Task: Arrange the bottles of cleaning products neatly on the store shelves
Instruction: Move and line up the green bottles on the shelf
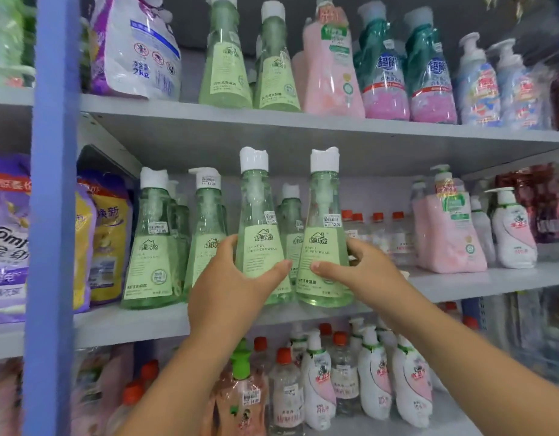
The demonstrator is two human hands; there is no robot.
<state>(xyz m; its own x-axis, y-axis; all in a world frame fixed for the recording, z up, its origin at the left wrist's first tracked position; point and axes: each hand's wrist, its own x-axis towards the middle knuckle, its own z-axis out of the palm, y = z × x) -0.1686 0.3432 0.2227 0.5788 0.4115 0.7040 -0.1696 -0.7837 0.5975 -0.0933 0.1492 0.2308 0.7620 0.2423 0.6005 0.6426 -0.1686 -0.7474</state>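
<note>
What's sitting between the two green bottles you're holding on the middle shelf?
In the head view, a smaller green bottle stands behind the gap between the left hand's bottle and the right hand's bottle; nothing else is between them.

Two held bottles — left one (258, 234), right one (324, 234) — side by side at middle shelf (146, 322) front.

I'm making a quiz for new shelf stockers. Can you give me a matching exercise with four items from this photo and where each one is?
Items:
1. green bottle with white cap
2. purple 2kg bag
3. pink pump bottle
4. bottle with green pump top

Places:
A. bottom shelf
B. top shelf, left
C. in the left hand
D. middle shelf, right of the hands

Pairs: 1-C, 2-B, 3-D, 4-A
</note>
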